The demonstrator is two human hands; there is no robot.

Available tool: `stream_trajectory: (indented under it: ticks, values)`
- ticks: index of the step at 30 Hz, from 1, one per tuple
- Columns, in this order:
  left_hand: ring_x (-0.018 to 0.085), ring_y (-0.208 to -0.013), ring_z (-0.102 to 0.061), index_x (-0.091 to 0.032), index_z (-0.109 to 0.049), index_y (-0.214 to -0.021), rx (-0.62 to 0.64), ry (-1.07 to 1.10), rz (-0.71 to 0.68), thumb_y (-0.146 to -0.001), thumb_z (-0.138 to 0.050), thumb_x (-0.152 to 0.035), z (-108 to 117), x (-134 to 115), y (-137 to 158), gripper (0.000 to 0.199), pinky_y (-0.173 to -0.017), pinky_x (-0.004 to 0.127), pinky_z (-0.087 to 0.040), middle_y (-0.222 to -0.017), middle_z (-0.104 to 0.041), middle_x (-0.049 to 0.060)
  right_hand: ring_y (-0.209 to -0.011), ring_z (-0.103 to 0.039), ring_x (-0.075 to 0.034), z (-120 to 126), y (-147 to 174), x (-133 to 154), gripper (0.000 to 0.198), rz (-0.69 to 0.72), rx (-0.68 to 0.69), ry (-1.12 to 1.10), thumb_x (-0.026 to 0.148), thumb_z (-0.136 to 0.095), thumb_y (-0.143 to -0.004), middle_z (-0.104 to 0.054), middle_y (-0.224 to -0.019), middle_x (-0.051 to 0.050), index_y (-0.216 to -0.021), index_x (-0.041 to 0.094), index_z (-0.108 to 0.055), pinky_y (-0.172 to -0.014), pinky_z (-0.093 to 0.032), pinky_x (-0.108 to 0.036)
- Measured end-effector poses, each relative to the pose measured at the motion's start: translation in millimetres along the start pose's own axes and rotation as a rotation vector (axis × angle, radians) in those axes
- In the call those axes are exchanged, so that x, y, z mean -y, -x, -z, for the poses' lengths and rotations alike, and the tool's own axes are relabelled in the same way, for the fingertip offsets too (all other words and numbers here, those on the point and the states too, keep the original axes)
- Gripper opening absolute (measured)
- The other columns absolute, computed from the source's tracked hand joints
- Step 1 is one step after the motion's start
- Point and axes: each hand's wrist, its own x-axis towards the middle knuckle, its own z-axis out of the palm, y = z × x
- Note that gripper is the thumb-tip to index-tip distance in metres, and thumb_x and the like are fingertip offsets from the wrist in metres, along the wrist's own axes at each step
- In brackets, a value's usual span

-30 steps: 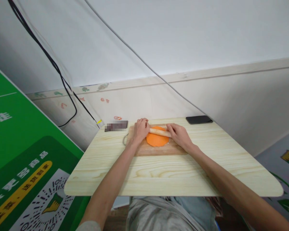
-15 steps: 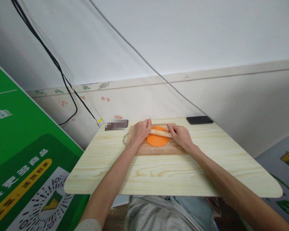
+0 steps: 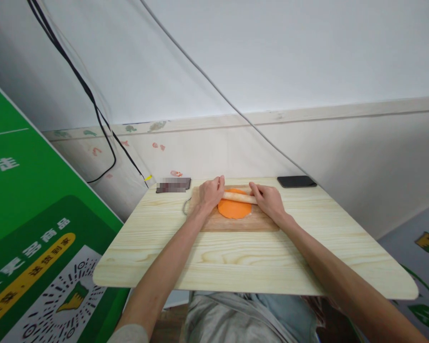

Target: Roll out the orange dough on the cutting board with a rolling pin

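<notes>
A pale wooden rolling pin (image 3: pixel 239 196) lies across a flat, round orange sheet of dough (image 3: pixel 235 210). My left hand (image 3: pixel 211 192) is closed around the pin's left end, and my right hand (image 3: pixel 268 197) grips its right end. Beneath the dough is a wooden cutting board (image 3: pixel 241 226) with a metal loop handle at its left side. More of the dough shows on the near side of the pin than beyond it. Both ends of the pin are hidden in my hands.
The board rests on a light wood-grain table (image 3: pixel 214 267) against a wall. A black phone (image 3: pixel 296 181) lies at the back right. Another dark, partly blurred flat device (image 3: pixel 188 183) is at the back left. A green printed panel (image 3: pixel 57 190) stands left of the table.
The camera view has shifted slightly. Both hands keep their hold on the rolling pin, which sits at nearly the same place on the dough.
</notes>
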Motion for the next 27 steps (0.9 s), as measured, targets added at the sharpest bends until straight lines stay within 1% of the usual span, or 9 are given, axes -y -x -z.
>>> stream_trajectory:
  ticks: [6, 10, 13, 16, 19, 21, 23, 25, 27]
  values:
    - [0.025, -0.098, -0.078, -0.023, -0.081, -0.104, -0.001, 0.022, 0.016, -0.118, -0.033, -0.046, -1.7, 1.5, -1.8, 0.055, -0.075, 0.031, -0.042, -0.106, -0.085, 0.012, -0.087, -0.078, -0.027, -4.1, -4.8, -3.4, 0.064, -0.024, 0.031, -0.004, 0.056, -0.037, -0.116, -0.085, -0.09, -0.01, -0.082, 0.023, -0.081, -0.078, -0.046, -0.034]
    - [0.025, -0.099, -0.077, -0.024, -0.08, -0.104, 0.014, 0.04, 0.007, -0.117, -0.036, -0.044, -2.5, 2.3, -2.8, 0.05, -0.077, 0.031, -0.043, -0.106, -0.085, 0.012, -0.095, -0.076, -0.027, -8.1, -6.4, -6.7, 0.055, 0.04, 0.058, -0.015, 0.047, -0.039, -0.116, -0.085, -0.1, -0.011, -0.091, 0.021, -0.081, -0.086, -0.048, -0.034]
    - [0.026, -0.1, -0.077, -0.024, -0.079, -0.105, 0.025, 0.059, 0.003, -0.116, -0.041, -0.041, -4.0, 4.6, -4.4, 0.043, -0.079, 0.031, -0.045, -0.106, -0.085, 0.011, -0.101, -0.073, -0.027, -9.9, -7.7, -9.3, 0.048, 0.084, 0.057, 0.021, 0.039, -0.041, -0.116, -0.083, -0.102, -0.013, -0.096, 0.02, -0.08, -0.092, -0.048, -0.035]
    - [0.025, -0.104, -0.077, -0.025, -0.078, -0.117, 0.008, 0.153, -0.032, -0.114, -0.044, -0.032, -7.7, 9.1, -7.2, 0.034, -0.085, 0.031, -0.048, -0.112, -0.084, 0.009, -0.102, -0.07, -0.027, -10.3, -7.8, -11.0, 0.043, 0.101, 0.045, 0.053, 0.033, -0.042, -0.115, -0.081, -0.104, -0.014, -0.1, 0.018, -0.08, -0.095, -0.047, -0.036]
    - [0.023, -0.108, -0.075, -0.024, -0.073, -0.132, -0.009, 0.231, -0.053, -0.113, -0.041, -0.023, -11.9, 14.0, -10.3, 0.037, -0.094, 0.031, -0.051, -0.117, -0.083, 0.008, -0.105, -0.069, -0.027, -9.9, -6.5, -10.9, 0.039, 0.115, 0.041, 0.045, 0.031, -0.044, -0.113, -0.08, -0.109, -0.014, -0.106, 0.018, -0.08, -0.098, -0.048, -0.036]
    - [0.024, -0.115, -0.072, -0.023, -0.07, -0.137, 0.007, 0.206, -0.064, -0.113, -0.038, -0.02, -13.3, 16.4, -11.1, 0.041, -0.101, 0.034, -0.051, -0.117, -0.082, 0.008, -0.107, -0.068, -0.027, -9.2, -5.2, -9.9, 0.037, 0.117, 0.04, 0.026, 0.031, -0.046, -0.112, -0.08, -0.111, -0.014, -0.11, 0.018, -0.08, -0.099, -0.048, -0.036]
    - [0.026, -0.125, -0.066, -0.023, -0.068, -0.141, 0.04, 0.125, -0.091, -0.112, -0.037, -0.019, -12.8, 17.6, -10.7, 0.043, -0.109, 0.039, -0.05, -0.125, -0.079, 0.01, -0.109, -0.068, -0.027, -8.5, -3.9, -8.4, 0.035, 0.117, 0.025, 0.003, 0.029, -0.047, -0.111, -0.08, -0.112, -0.014, -0.113, 0.017, -0.08, -0.101, -0.049, -0.036]
    - [0.03, -0.133, -0.059, -0.022, -0.067, -0.143, 0.086, 0.024, -0.127, -0.112, -0.038, -0.024, -10.3, 18.2, -9.4, 0.042, -0.114, 0.046, -0.048, -0.138, -0.074, 0.013, -0.111, -0.068, -0.027, -7.7, -2.5, -6.8, 0.033, 0.121, -0.001, -0.02, 0.028, -0.049, -0.109, -0.079, -0.113, -0.013, -0.114, 0.018, -0.08, -0.102, -0.049, -0.036]
    - [0.033, -0.135, -0.056, -0.023, -0.066, -0.144, 0.136, -0.055, -0.158, -0.114, -0.037, -0.033, -6.9, 18.7, -8.2, 0.043, -0.114, 0.05, -0.048, -0.144, -0.069, 0.015, -0.111, -0.068, -0.027, -7.0, -1.1, -5.4, 0.032, 0.127, -0.024, -0.037, 0.028, -0.05, -0.108, -0.079, -0.112, -0.013, -0.115, 0.018, -0.08, -0.102, -0.049, -0.037]
